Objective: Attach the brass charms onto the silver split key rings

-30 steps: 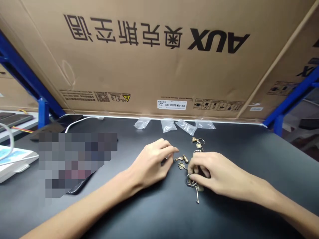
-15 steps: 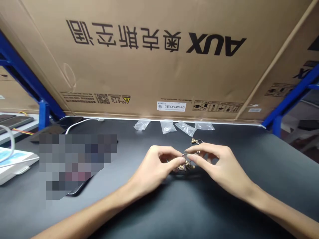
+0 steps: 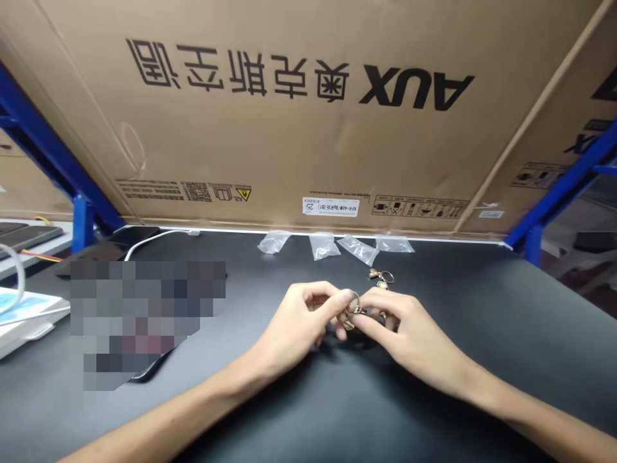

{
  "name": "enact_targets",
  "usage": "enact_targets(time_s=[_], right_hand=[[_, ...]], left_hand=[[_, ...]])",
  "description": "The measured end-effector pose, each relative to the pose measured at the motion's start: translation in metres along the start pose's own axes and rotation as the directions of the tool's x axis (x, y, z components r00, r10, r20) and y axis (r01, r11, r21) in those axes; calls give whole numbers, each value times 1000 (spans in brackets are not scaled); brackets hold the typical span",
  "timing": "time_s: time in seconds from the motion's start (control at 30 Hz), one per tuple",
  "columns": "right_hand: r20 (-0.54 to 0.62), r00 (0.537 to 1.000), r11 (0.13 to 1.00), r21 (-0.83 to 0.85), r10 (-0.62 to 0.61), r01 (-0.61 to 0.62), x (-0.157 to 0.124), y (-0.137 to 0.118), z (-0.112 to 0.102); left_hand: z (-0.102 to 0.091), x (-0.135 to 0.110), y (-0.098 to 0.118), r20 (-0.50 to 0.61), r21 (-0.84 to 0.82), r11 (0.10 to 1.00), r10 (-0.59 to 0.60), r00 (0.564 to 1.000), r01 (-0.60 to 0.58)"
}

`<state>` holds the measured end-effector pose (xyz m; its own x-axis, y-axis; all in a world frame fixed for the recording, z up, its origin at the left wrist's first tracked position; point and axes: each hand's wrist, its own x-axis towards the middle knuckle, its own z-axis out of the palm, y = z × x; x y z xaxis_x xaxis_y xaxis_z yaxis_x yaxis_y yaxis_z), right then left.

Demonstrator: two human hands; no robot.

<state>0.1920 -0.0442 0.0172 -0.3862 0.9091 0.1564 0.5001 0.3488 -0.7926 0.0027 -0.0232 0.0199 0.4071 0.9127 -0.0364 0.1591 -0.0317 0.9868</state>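
One blue strut (image 3: 53, 157) slants down the upper left of the frame. Below it, at the left edge, sits a white box (image 3: 29, 334) with a pale blue top, and to its right a white cable (image 3: 153, 234) curves over the dark tabletop (image 3: 308, 418). A pixelated patch hides most of a dark, flat object (image 3: 149, 370) at lower left. Across the top stands a big brown carton (image 3: 308, 141), its lettering upside down. At its foot, from mid-frame rightward, lie four clear plastic bags (image 3: 324, 245). Just left of the frame's middle, the left hand (image 3: 301, 318) pinches a metal key ring (image 3: 355, 298) between thumb and forefinger. Small bronze-coloured charms (image 3: 349, 325) hang below the ring, partly hidden by fingers. From the right, the right hand (image 3: 400, 325) closes thumb and fingertips on the ring's fittings. Just above that hand, right of centre, a second ring with a heart-like charm (image 3: 374, 274) lies on the tabletop. Another blue strut (image 3: 573, 183) rises at the right edge.
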Motion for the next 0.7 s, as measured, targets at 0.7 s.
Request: enact_targets(time_s=[0.7], right_hand=[[-70,996,987,-156,-58,46,-3,0,-3]], left_hand=[[-1,-3,-3,18,52,986,155,988,-156]])
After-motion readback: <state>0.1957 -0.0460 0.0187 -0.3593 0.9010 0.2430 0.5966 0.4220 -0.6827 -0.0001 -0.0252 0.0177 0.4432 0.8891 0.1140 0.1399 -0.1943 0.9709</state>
